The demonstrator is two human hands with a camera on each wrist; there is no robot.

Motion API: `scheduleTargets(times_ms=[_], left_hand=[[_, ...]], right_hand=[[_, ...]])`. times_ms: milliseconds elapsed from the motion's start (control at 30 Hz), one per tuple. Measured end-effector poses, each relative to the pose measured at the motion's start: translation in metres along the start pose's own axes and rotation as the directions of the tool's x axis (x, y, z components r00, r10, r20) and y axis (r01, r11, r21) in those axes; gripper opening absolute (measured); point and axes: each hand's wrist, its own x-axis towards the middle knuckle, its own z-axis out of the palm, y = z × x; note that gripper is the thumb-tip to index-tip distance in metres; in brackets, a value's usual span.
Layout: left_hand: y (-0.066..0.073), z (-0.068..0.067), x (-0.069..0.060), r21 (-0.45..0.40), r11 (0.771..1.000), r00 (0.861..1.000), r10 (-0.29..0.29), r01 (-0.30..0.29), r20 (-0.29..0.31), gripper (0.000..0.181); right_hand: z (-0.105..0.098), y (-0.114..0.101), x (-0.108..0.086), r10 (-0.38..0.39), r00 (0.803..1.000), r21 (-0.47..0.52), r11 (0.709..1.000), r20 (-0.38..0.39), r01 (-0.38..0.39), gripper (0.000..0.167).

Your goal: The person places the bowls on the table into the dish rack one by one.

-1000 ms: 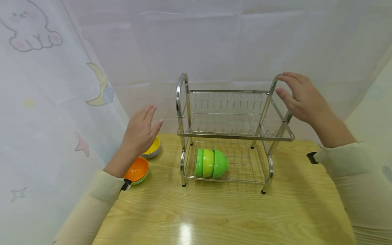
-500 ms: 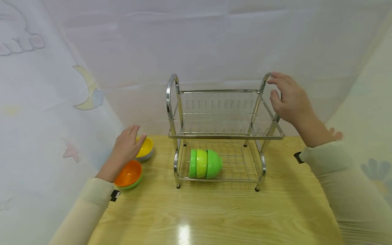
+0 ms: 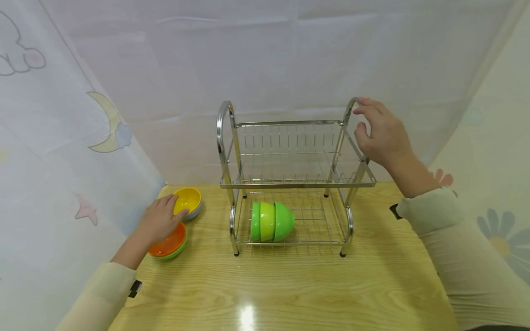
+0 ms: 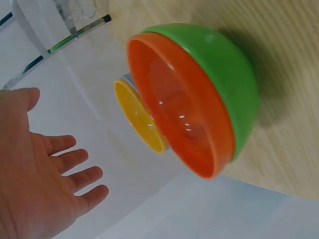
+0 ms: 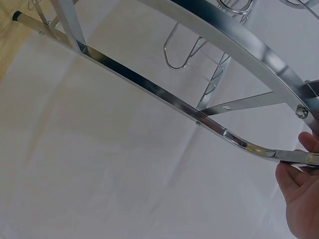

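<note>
"Orange bowl [image 3: 171, 242]: what is its location, and what has changed there?"

"It sits rim up at the left of the table [image 3: 290, 289], nested in a green bowl [image 3: 174, 254]. Just behind and right of it, a yellow bowl [image 3: 188, 200] sits in a grey-blue bowl [image 3: 194, 212]. The left hand [image 3: 159, 220] has come down from beside the rack to a position over these stacks."

"What does this mean for the work?"

"In judgement, the left side of the work now centres on the stacked bowls. None of the four is lifted."

"State the left hand's pose and grip."

"Fingers extend away from the person, with the thumb apart. The grip is released; the left wrist view shows a gap between fingers and bowls."

"And further right?"

"The dish rack [image 3: 298, 185] stands on the table. Three green bowls [image 3: 267, 222] stand on edge, nested, toward the left of its lower tier."

"State the right hand's condition."

"The right hand [image 3: 383, 135] is raised at the rack's right end, fingers bent over the curved top rail. The grip is on the rack; its firmness cannot be told."
</note>
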Motion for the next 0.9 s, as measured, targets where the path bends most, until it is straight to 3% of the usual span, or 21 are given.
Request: scheduleTargets(times_ms=[167, 433, 700, 900], left_hand=[[-0.006, 0.01, -0.008, 0.054, 0.998, 0.999, -0.009, 0.007, 0.04, 0.087], [-0.006, 0.023, -0.024, 0.037, 0.999, 0.992, -0.038, 0.034, 0.122, 0.094], [-0.008, 0.031, -0.032, 0.044, 0.999, 0.996, -0.02, 0.016, 0.084, 0.094], [-0.013, 0.036, -0.038, 0.016, 0.999, 0.996, -0.041, 0.04, 0.082, 0.1]], right_hand=[[-0.001, 0.0, -0.001, -0.005, 1.0, -0.011, 1.0, -0.016, 0.005, 0.033], [0.001, 0.0, 0.001, -0.038, 0.998, -0.013, 0.999, -0.045, 0.037, 0.03], [0.002, 0.0, 0.0, -0.024, 0.999, -0.011, 1.0, -0.027, 0.024, 0.032], [0.003, 0.0, 0.0, -0.013, 0.999, -0.017, 1.0, -0.029, 0.013, 0.032]])
